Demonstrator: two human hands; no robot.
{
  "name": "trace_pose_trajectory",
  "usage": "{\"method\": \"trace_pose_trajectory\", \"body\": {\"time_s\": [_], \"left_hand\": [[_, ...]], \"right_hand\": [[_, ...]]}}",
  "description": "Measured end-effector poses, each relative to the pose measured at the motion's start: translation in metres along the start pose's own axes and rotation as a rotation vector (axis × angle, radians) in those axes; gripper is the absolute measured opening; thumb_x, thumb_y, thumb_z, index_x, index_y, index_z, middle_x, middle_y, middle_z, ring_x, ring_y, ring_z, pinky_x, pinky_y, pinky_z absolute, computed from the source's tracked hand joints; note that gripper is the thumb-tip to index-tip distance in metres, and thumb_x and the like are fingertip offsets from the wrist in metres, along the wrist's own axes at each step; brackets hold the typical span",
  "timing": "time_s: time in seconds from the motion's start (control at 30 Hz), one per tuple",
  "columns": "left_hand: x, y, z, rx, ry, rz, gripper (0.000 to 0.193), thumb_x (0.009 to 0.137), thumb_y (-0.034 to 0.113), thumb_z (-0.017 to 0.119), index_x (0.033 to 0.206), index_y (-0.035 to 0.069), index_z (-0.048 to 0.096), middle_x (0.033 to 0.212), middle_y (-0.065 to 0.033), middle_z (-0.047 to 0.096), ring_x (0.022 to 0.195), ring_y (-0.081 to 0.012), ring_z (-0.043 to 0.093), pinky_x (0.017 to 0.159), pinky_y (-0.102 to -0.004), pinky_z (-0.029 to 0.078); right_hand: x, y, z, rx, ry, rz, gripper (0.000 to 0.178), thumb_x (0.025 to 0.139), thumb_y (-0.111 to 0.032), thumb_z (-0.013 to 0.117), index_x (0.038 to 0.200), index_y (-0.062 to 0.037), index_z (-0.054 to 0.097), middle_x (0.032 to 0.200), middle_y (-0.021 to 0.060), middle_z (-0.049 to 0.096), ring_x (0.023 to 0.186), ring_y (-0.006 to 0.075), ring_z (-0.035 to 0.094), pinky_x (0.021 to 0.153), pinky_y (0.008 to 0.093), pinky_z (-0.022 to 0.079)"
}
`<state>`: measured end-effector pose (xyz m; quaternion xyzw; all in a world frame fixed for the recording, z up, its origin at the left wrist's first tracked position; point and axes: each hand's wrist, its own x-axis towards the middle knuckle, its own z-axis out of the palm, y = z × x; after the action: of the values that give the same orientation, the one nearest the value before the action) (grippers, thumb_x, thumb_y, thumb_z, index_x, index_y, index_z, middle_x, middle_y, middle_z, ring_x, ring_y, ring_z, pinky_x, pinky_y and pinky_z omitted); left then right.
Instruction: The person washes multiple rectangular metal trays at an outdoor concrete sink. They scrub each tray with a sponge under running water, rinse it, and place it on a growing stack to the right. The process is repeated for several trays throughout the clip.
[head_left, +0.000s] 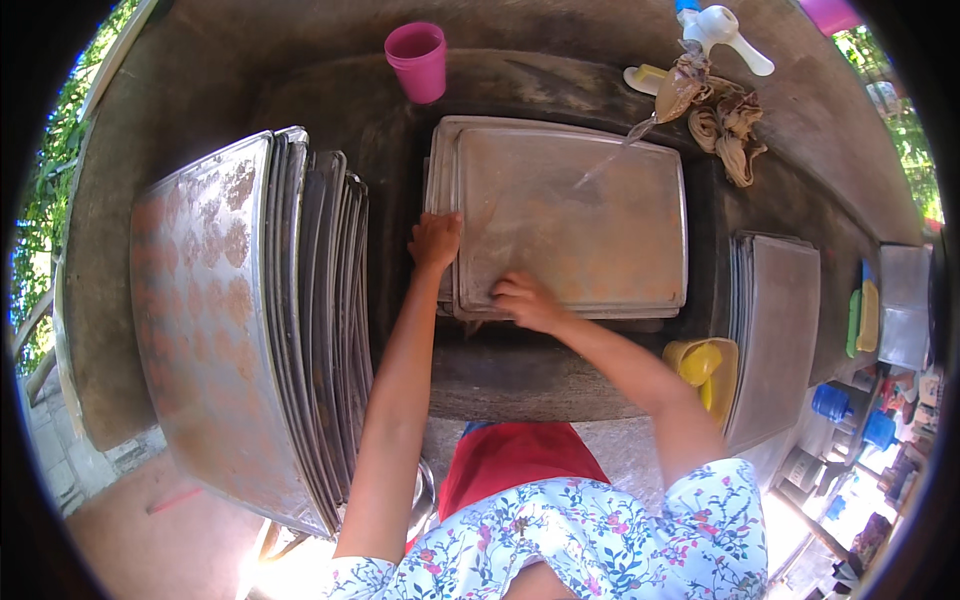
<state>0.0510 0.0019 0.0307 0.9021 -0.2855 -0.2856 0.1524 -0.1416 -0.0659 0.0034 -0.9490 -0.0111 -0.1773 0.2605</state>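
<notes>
A flat metal baking tray (pixel 590 220) lies on top of other trays in the dark concrete basin in front of me. My left hand (pixel 436 240) is closed on its left edge, fingers curled over the rim. Low on the tray's surface, near its front edge, rests my right hand (pixel 528 302) with bent fingers; whatever it may hold is hidden beneath them. Water (pixel 628 138) runs in a thin stream onto the tray's far right part, out of a cloth (pixel 683 82) that hangs below a white tap (pixel 712 27).
Many stained trays (pixel 205 320) stand on edge at the left; a smaller stack (pixel 780 320) leans at the right. Beside that stack sits a yellow container (pixel 728 385) with yellow scoops inside. A pink cup (pixel 417 65) and a brush (pixel 645 80) lie along the back ledge.
</notes>
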Motion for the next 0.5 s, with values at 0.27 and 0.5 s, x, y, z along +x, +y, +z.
{"method": "trace_pose_trajectory", "body": {"time_s": [0.27,0.5], "left_hand": [[0.001,0.001,0.019,-0.062,0.069,-0.026,0.031,0.09,0.037,0.047,0.112,0.024,0.064,0.119,-0.0102,0.05,0.112,-0.0334,0.048,0.088,-0.052,0.042],[-0.022,0.003,0.071,0.046,0.587,0.153,0.034,0.08,0.009,0.061,0.113,0.018,0.063,0.097,-0.0075,0.052,0.097,-0.0286,0.052,0.079,-0.0441,0.042]], "right_hand": [[0.002,-0.018,0.037,-0.03,0.173,0.368,0.01,0.068,-0.008,0.062,0.078,-0.0058,0.063,0.09,0.0105,0.059,0.094,0.0292,0.055,0.083,0.0419,0.044],[-0.068,0.026,-0.02,-0.443,0.387,0.592,0.019,0.076,-0.01,0.06,0.093,-0.0043,0.063,0.103,0.0141,0.059,0.106,0.0325,0.052,0.09,0.0451,0.041]]}}
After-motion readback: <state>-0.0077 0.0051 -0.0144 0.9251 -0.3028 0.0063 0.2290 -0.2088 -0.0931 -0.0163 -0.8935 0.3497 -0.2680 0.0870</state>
